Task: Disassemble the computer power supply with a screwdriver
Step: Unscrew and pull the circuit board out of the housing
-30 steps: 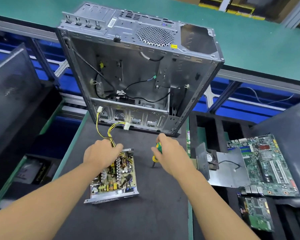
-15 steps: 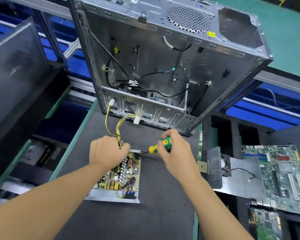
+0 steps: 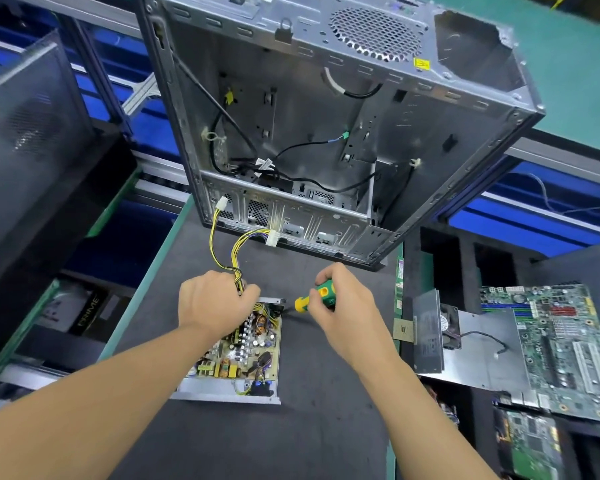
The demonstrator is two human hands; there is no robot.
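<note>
Right hand (image 3: 340, 306) had swung its clenched screwdriver (image 3: 321, 294) to the power supply (image 3: 243, 355) corner; left hand (image 3: 212, 303) gripped the cables (image 3: 235, 254). Its slanted tip could slip off and gouge the board

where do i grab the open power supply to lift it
Probably by the bare near lip of the open grey metal power supply, from the near side: its circuit board fills the top; yellow cables and the green-yellow screwdriver crowd the far end.

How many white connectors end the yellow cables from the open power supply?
2. One white plastic connector sits at the grey metal case's lower left corner; the other lies right along its bottom edge. The left hand gripping the yellow cables may hide more.
</note>
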